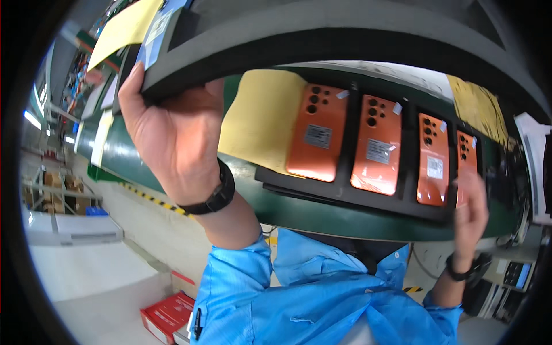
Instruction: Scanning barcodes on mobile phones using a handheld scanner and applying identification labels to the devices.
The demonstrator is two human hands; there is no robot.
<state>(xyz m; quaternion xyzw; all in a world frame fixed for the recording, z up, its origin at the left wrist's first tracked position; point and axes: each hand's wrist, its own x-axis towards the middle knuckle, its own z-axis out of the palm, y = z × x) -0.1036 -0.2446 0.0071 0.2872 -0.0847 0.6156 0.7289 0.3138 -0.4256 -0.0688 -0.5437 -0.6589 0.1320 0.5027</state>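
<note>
My left hand [178, 138] is closed round the near left corner of a raised dark foam tray [276, 49], which arches across the top of the view. Below it, a black tray [345, 192] lies on the green table, with orange phones in its slots, camera side up. From left to right are a first phone [319, 132], a second phone [376, 144], a third phone [432, 158] and a rightmost phone [467, 150]. My right hand [471, 213], smeared by motion, is over the rightmost phone's lower end; whether it grips the phone cannot be seen.
A yellow sheet [259, 121] lies at the tray's left, partly under the first phone. Another yellow sheet [480, 106] is at the back right. The green table's edge [322, 221] runs before me. A red box [167, 316] stands low at the left.
</note>
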